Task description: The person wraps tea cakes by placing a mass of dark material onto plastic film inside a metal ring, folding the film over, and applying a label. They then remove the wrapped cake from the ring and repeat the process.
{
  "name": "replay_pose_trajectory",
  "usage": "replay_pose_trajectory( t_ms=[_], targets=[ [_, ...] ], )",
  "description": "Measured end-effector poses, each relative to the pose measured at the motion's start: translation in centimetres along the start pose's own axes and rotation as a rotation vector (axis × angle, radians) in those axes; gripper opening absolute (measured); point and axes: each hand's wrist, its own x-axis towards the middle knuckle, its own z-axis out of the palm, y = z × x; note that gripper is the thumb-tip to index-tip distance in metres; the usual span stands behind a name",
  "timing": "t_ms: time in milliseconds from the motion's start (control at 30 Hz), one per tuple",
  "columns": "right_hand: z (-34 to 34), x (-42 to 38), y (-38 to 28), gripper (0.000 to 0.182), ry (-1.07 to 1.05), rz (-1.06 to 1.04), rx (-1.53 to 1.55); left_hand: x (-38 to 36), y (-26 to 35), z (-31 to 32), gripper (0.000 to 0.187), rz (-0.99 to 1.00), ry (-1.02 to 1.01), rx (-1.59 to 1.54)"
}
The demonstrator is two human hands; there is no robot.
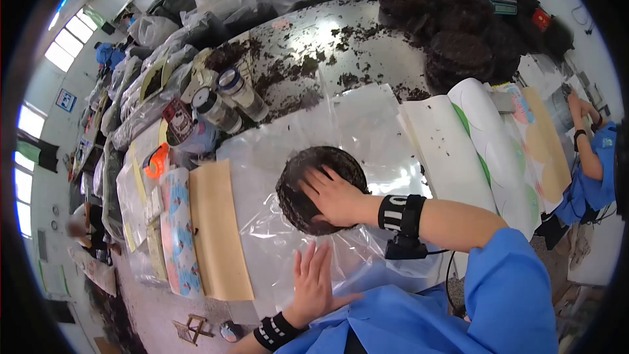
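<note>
A dark, round, flat cake of dried flaky stuff, which looks like seaweed [288, 187], lies on clear plastic sheeting [262, 223] in front of me. My right hand [335, 196] rests palm down on top of it, fingers spread. My left hand [314, 278] is nearer my body, flat and open, with its fingertips pointing at the cake's near edge and apart from it. The left hand holds nothing; it is over or on the edge of the plastic. Both wrists wear black bands.
Stacked dark cakes [462, 52] stand at the back right, with loose flakes scattered on the table [295, 42]. Two lidded jars [242, 95], an orange tape dispenser [156, 160] and brown paper [219, 229] are at left. Paper rolls [485, 144] and a co-worker [593, 170] are at right.
</note>
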Motion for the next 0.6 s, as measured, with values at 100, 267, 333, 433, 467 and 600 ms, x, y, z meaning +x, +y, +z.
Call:
replay_pose_trajectory(
  t_ms=[100,267,333,433,467,600],
  targets=[
    [-1.6,-1.3,4.1,0.087,0.003,-0.019,-0.149,-0.8,-2.4,4.6,0.022,0.039,0.146,0.379],
    [0.3,-1.0,0.1,0.087,0.059,-0.021,-0.098,-4.8,4.0,-4.0,0.029,0.091,0.130,0.262],
    [-0.1,-0.9,0.5,0.087,0.095,-0.005,-0.108,-6.2,1.5,-1.2,0.042,0.035,-0.092,-0.224],
    [-0.1,-1.7,-0.9,0.087,0.047,-0.035,-0.133,-7.7,-8.1,5.8,0.068,-0.229,-0.238,-0.501],
    [-0.2,-1.9,-1.5,0.088,0.023,-0.027,-0.144,-5.6,-10.0,4.9,0.081,-0.184,-0.072,-0.261],
    [-0.5,-2.7,-2.3,0.074,0.078,0.006,-0.159,4.7,-7.8,-0.1,0.120,0.086,0.209,0.134]
  ],
)
